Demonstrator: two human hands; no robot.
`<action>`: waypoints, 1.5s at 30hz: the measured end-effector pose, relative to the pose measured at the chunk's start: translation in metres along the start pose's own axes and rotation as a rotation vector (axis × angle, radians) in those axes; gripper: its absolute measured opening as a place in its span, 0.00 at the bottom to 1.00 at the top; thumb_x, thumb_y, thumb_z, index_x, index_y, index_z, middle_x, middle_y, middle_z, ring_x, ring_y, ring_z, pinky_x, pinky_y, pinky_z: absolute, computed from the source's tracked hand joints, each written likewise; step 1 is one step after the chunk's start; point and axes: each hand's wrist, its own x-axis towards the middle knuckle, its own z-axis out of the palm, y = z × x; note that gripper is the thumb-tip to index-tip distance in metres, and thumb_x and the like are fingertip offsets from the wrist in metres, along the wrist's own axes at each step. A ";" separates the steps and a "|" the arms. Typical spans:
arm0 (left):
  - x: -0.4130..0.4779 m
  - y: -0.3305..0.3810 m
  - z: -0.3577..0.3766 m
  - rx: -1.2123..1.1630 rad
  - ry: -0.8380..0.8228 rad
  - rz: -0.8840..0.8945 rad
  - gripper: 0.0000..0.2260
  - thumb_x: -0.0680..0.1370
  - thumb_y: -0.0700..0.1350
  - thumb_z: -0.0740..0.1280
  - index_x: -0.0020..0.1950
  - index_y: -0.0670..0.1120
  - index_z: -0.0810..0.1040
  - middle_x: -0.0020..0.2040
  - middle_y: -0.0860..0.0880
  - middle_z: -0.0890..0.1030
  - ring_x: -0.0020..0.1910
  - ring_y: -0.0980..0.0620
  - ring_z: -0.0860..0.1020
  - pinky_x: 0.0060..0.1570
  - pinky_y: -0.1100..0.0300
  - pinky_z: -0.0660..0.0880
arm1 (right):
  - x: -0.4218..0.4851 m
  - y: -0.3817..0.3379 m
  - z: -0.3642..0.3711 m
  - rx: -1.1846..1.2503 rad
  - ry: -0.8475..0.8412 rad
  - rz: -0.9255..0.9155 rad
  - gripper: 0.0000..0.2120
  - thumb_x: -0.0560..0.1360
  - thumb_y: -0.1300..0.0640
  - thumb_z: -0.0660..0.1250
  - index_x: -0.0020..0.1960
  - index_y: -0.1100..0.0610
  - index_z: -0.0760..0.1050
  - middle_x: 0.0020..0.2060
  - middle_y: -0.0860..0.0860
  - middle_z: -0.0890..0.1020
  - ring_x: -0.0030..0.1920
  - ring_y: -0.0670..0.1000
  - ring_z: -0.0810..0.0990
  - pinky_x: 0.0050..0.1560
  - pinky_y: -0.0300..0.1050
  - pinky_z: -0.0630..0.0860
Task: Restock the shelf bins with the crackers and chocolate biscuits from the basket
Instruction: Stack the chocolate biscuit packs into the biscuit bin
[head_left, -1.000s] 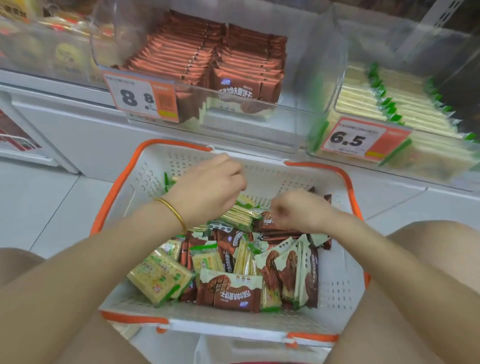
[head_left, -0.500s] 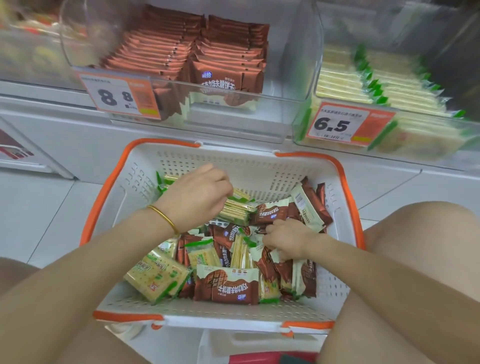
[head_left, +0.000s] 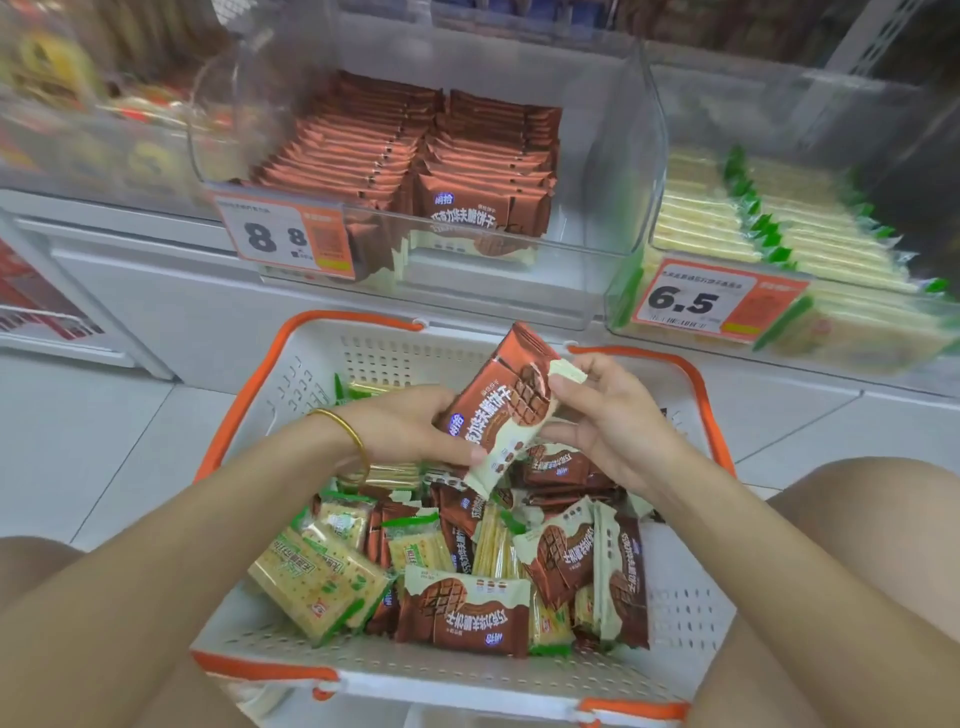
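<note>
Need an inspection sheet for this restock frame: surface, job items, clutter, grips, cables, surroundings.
surface: white tile floor; basket between the knees.
job's things: chocolate biscuit pack held over the basket; loose chocolate packs and cracker packs inside; chocolate bin has a front gap; cracker bin stocked.
clutter: nothing seen.
grips: left hand holds the pack's lower end; right hand pinches its upper corner.
cables: nothing seen.
surroundings: 8.8 tag and 6.5 tag on the bins; blurred goods upper left.

Biscuit pack (head_left: 498, 410), centre frame: brown, cream edge, chocolate-grid picture, white lettering, blue logo.
Basket (head_left: 691, 613): white, hole-patterned walls, orange rim.
Crackers (head_left: 317, 577), lower left: pale yellow, green ends.
8.8 tag (head_left: 283, 239), 6.5 tag (head_left: 722, 299): white, black digits, orange panel.
Bangle (head_left: 353, 441): gold.
Floor (head_left: 104, 415): pale grey tiles.
</note>
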 end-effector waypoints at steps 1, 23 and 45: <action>-0.001 0.003 -0.002 -0.047 0.040 0.015 0.09 0.74 0.43 0.71 0.53 0.44 0.76 0.51 0.46 0.83 0.49 0.51 0.82 0.51 0.59 0.79 | -0.002 -0.001 0.004 0.004 0.013 0.006 0.08 0.77 0.70 0.62 0.49 0.59 0.66 0.46 0.59 0.81 0.40 0.53 0.83 0.40 0.50 0.83; -0.012 0.022 -0.084 0.810 0.994 0.414 0.22 0.69 0.48 0.65 0.62 0.43 0.75 0.61 0.43 0.75 0.64 0.41 0.71 0.67 0.42 0.61 | 0.111 -0.135 0.087 -1.735 0.188 -0.481 0.16 0.71 0.49 0.73 0.56 0.51 0.77 0.57 0.52 0.76 0.57 0.55 0.76 0.50 0.47 0.72; 0.000 0.009 -0.005 0.938 0.661 0.710 0.09 0.73 0.41 0.63 0.50 0.43 0.79 0.47 0.47 0.80 0.48 0.43 0.76 0.45 0.48 0.75 | -0.001 -0.018 0.001 -1.822 -0.438 -0.079 0.07 0.74 0.57 0.69 0.51 0.51 0.78 0.42 0.44 0.77 0.45 0.47 0.75 0.44 0.42 0.70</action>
